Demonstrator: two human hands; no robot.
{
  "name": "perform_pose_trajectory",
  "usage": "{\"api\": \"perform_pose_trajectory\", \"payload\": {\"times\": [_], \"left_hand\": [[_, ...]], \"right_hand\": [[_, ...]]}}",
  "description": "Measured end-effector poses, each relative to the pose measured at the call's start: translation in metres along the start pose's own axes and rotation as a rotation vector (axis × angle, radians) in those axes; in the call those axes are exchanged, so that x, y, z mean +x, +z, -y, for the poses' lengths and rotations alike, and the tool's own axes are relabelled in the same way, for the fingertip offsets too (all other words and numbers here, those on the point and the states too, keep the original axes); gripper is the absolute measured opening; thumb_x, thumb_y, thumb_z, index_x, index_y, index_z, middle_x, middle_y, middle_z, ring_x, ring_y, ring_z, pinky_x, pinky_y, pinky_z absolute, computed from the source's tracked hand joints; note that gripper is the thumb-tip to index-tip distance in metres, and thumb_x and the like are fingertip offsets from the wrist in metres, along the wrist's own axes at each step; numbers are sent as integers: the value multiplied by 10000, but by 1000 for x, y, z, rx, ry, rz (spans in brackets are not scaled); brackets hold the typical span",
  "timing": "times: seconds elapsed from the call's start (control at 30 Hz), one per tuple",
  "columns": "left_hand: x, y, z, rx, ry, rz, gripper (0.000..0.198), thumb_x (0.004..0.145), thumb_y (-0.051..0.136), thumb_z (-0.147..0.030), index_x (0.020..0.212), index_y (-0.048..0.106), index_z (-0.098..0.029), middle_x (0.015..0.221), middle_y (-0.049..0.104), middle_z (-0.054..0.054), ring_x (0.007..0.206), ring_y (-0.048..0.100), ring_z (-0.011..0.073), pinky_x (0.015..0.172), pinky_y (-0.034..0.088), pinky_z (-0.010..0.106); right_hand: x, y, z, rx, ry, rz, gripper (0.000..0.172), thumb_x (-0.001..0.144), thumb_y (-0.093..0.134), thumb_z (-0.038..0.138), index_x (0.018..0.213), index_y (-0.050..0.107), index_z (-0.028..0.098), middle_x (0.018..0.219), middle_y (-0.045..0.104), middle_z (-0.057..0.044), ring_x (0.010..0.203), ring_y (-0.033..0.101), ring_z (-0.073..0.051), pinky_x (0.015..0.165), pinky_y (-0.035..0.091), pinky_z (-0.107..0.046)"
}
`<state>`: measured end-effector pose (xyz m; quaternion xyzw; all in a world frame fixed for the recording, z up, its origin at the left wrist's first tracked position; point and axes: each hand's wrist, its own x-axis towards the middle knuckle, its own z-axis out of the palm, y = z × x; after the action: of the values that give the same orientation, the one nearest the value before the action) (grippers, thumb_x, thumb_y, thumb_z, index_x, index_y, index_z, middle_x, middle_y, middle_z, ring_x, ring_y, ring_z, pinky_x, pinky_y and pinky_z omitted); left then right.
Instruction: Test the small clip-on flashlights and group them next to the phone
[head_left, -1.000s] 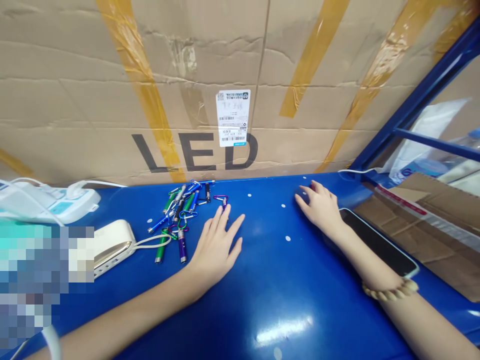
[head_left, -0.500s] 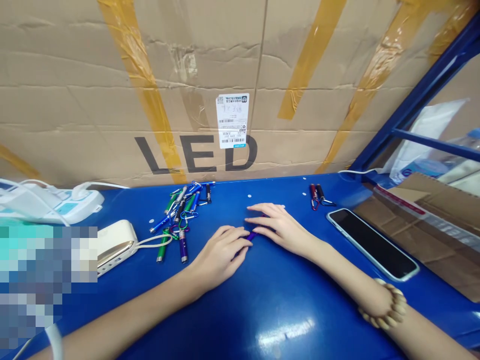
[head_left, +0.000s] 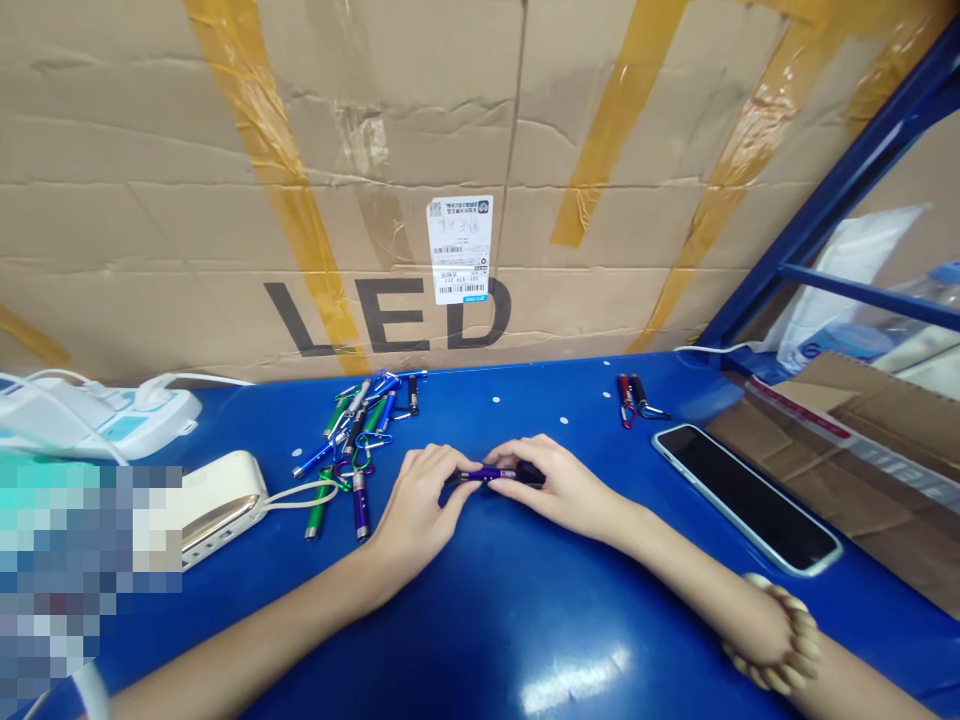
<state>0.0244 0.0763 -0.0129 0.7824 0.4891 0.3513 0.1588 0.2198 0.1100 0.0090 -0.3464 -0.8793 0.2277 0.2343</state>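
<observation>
One slim purple metal tube point(head_left: 487, 475) is spanning the gap between the person's hands, at the middle of the glossy blue bench point(head_left: 465, 620); whether it's touching the surface, I can't tell. The left hand point(head_left: 424, 490) is pinching one end between thumb and fingers, and the right hand point(head_left: 562, 480) is gripping the other, both barely parted around it. From where I'm standing, the step in hand is looking like two-handed handling of this tube, so the next move is calling for a steady hold at both ends. Something dark is showing under the right fingers, too hidden to name. Beside the left wrist, a second purple metal tube point(head_left: 361, 508) is lying closest to getting in the way, with a jumble of coloured metal tubes point(head_left: 355, 430) behind. Beyond the right hand, a dark-screened phone in a pale case point(head_left: 750, 495) is resting near a red metal tube point(head_left: 625, 388).
</observation>
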Motion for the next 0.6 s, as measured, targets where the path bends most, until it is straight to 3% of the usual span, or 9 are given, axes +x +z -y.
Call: {"api": "perform_pose_trajectory", "payload": {"times": [0.1,0.27,0.37,0.5,0.6], "left_hand": [[-2,1,1,-62,74,25,93,878,507,-227,847,593,-218,849,665,25,829,586,193,778,378,337],[-4,1,-2,-48,141,24,101,886,503,-230,830,585,-208,809,658,32,789,593,180,744,384,320],[-5,-5,-7,-86,149,-4,67,874,508,-229,878,572,-210,825,644,39,794,581,182,751,389,325],[-6,-10,-10,-412,82,-38,268,852,474,-322,1087,517,-202,1077,582,93,1024,523,240,865,394,362],[-3,-8,-9,-731,18,32,416,840,428,-416,1194,485,-204,1238,527,97,1177,456,277,943,368,383]], "right_hand": [[-1,7,2,88,-16,47,263,922,480,344,1103,621,216,991,689,-46,892,623,-170,830,446,-311],[0,12,8,213,33,75,245,921,476,306,994,676,186,862,679,-38,760,618,-154,698,472,-259],[0,11,11,334,66,61,250,924,465,285,998,684,192,912,696,-40,817,639,-162,744,486,-263],[0,9,11,415,76,58,269,931,446,300,1030,682,216,1028,700,-38,974,637,-179,879,470,-294],[-1,9,10,407,60,84,312,953,394,304,1033,680,209,1037,702,-44,966,641,-177,885,474,-304]]}}
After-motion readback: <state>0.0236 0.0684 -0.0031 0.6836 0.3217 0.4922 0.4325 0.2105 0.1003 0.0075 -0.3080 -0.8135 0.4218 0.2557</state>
